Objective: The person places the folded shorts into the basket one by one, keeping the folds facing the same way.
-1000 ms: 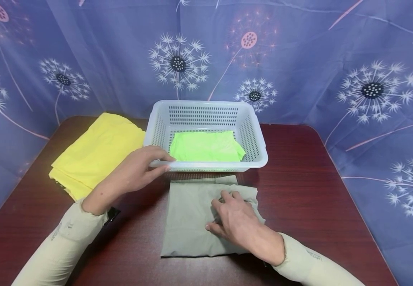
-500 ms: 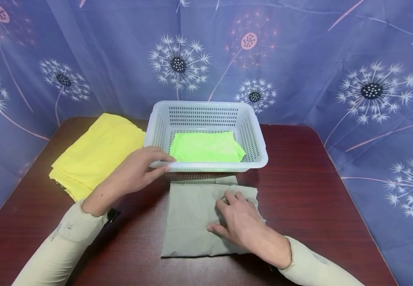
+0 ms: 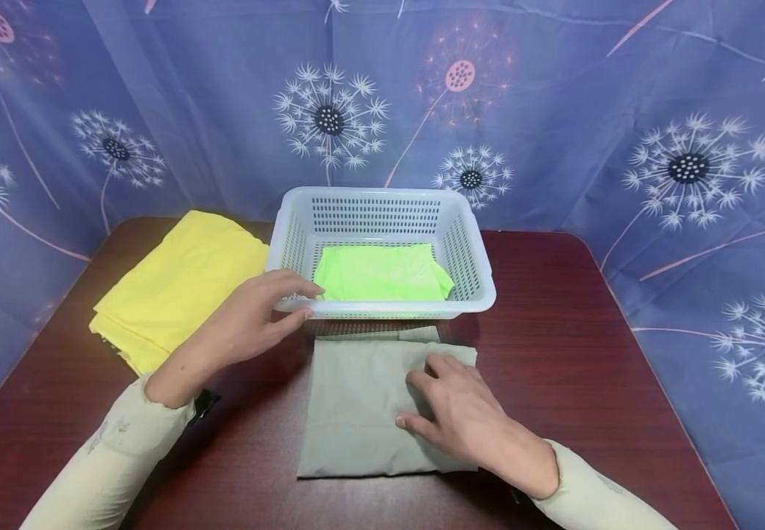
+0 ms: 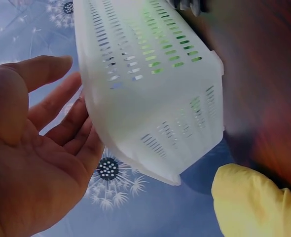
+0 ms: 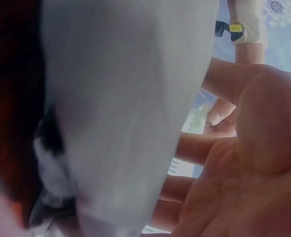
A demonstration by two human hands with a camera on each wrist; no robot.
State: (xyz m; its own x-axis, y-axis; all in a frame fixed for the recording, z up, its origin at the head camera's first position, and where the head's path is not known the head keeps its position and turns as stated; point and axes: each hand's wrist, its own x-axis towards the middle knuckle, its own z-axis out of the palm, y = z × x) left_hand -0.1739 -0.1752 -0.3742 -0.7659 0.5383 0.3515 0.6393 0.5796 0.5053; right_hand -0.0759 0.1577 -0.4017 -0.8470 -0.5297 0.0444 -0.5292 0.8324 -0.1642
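A folded grey-green cloth (image 3: 355, 412) lies flat on the table in front of the basket. My right hand (image 3: 464, 412) rests on its right half, fingers loosely bent and thumb spread to the left. In the right wrist view the cloth (image 5: 121, 108) fills the middle, with the fingertips hidden behind it. My left hand (image 3: 252, 316) is at the near left corner of a white perforated plastic basket (image 3: 382, 306). Its fingers reach over the rim, while the thumb stays on the near side. Inside the basket lies a folded bright green cloth (image 3: 382, 272).
A folded yellow cloth (image 3: 183, 280) lies at the left of the dark red table (image 3: 554, 338), partly behind my left forearm. A blue curtain (image 3: 223, 88) with dandelion prints hangs behind the table and along both sides.
My right hand has slid a little to the right over the grey-green cloth. The left hand, the basket and the other cloths stay nearly where they were.
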